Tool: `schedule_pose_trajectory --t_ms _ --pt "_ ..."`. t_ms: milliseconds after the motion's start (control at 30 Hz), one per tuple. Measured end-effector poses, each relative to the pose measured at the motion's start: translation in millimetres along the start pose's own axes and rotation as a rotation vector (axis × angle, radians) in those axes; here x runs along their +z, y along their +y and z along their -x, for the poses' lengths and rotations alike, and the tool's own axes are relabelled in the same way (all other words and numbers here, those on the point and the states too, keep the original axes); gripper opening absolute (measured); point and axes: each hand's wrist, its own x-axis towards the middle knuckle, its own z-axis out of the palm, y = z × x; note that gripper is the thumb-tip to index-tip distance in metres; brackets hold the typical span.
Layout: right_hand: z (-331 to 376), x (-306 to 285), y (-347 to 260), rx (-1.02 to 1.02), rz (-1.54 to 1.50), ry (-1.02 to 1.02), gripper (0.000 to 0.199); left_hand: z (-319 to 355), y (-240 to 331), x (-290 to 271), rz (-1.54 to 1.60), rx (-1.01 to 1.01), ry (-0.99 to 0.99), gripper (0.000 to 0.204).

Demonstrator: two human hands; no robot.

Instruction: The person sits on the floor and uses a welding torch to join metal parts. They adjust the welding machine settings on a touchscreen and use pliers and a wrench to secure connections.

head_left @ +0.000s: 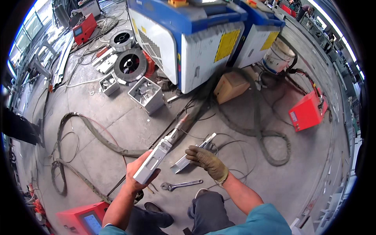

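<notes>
Here's the silver boxy tool (154, 161) above the concrete floor (305, 164), the left hand (136, 172) wrapping its fingers round it, the gloved right hand (208, 162) extending loosely open fingers over a metal channel (181, 163), contact unclear, and beyond, two grey bins (156, 105) holding scraps (145, 92).

2 large yellow labels (227, 45) on blue-and-white machine cabinets (192, 55), any print illegible

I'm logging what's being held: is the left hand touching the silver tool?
Touching. The head view shows the bare left hand gripping the silver tool, with parts of the hand showing on both sides.
</notes>
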Motion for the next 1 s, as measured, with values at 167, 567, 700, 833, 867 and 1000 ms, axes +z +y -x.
schedule_pose_trajectory --t_ms 167,567,700,833,867,1000 --pt "76.4 35.8 -36.5 -0.086 0.06 -0.002 0.051 -2.3 87.7 -108.2 -0.021 0.052 0.128 0.065" --pt "293.7 119.1 -201.6 -0.011 0.627 -0.046 0.05 -68.0 413.1 -288.8 -0.139 0.53 0.147 0.046" --pt "305.4 55.8 -233.8 -0.189 0.415 0.069 0.052 -79.6 474.0 -305.2 -0.11 0.491 0.158 0.051" --pt "295.1 75.3 -343.3 -0.231 -0.004 0.2 0.053 -111.3 479.7 -291.3 0.076 0.403 0.159 0.061" --pt "297.7 82.6 -360.7 -0.223 -0.135 0.253 0.054 -116.9 476.7 -286.3 0.123 0.369 0.158 0.062" --pt "280.6 68.5 -388.6 -0.273 -0.193 0.216 0.054 -165.9 460.0 -266.7 0.178 0.334 0.15 0.065"
